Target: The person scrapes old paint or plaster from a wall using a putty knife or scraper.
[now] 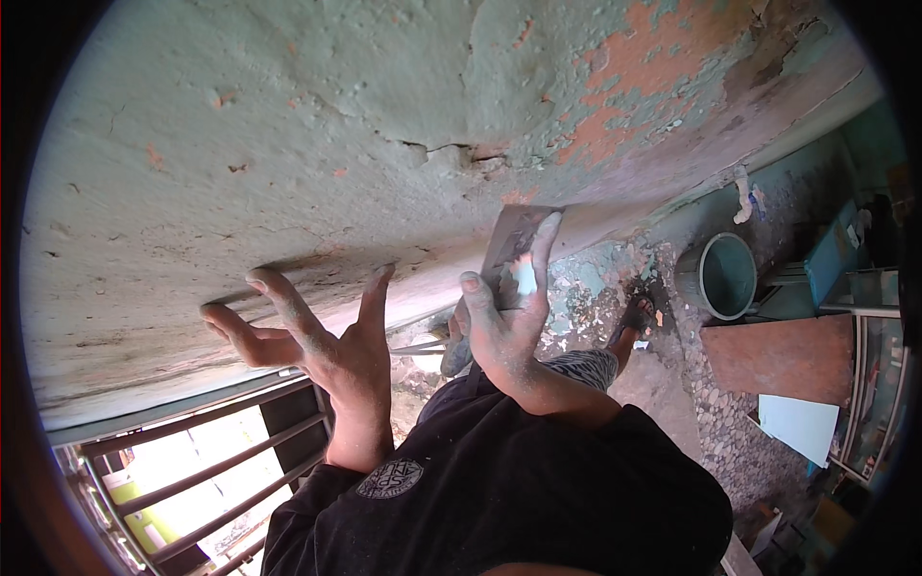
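My right hand [508,317] grips a flat, dark scraper blade [513,234], its far edge against the wall, with paint flakes lying on it. My left hand [317,317] rests its spread fingertips on the wall and holds nothing. Green paint covers much of the wall [302,144]; it is cracked and blistered, and a patch of orange undercoat [627,72] shows at the upper right. Fine dust coats both hands.
A grey bucket [688,277] stands on the flake-strewn floor at the right, below a pipe with a tap [743,198]. Beside it are a reddish-brown board [781,360], a pale sheet [798,425] and a metal-framed rack. A barred window [216,468] opens at the lower left.
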A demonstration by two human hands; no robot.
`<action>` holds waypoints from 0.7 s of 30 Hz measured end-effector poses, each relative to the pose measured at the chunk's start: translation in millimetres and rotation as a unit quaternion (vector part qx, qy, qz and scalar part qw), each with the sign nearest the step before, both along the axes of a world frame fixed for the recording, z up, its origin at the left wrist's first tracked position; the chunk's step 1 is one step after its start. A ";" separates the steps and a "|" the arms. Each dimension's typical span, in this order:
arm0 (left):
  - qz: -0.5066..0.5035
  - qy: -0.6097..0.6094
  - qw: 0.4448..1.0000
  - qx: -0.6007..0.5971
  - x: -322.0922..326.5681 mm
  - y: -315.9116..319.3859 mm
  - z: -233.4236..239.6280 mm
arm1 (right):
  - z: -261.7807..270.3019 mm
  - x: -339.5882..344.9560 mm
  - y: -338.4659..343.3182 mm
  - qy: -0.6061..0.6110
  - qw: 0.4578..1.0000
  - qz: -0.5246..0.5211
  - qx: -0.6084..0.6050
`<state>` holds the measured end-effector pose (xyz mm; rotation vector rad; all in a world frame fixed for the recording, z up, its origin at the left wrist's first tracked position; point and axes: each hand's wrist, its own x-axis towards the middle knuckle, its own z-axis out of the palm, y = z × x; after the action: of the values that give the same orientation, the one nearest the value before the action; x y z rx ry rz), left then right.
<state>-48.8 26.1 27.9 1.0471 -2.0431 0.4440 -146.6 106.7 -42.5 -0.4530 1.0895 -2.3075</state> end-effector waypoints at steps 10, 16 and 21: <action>-0.066 0.009 0.998 -0.021 1.5 -8.0 -3.3 | -54.0 -54.8 45.3 0.373 0.889 -0.104 0.243; -0.042 0.004 0.999 -0.023 -0.7 -3.4 2.8 | -39.7 -77.2 111.7 0.384 0.689 -0.010 0.615; -0.024 0.003 1.000 -0.016 0.7 -5.1 2.3 | -18.1 -56.6 88.2 0.198 0.950 0.065 0.232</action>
<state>-48.2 21.0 30.2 0.9774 -2.0456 0.4470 -203.2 194.9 -60.6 -0.7890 1.6853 -1.8018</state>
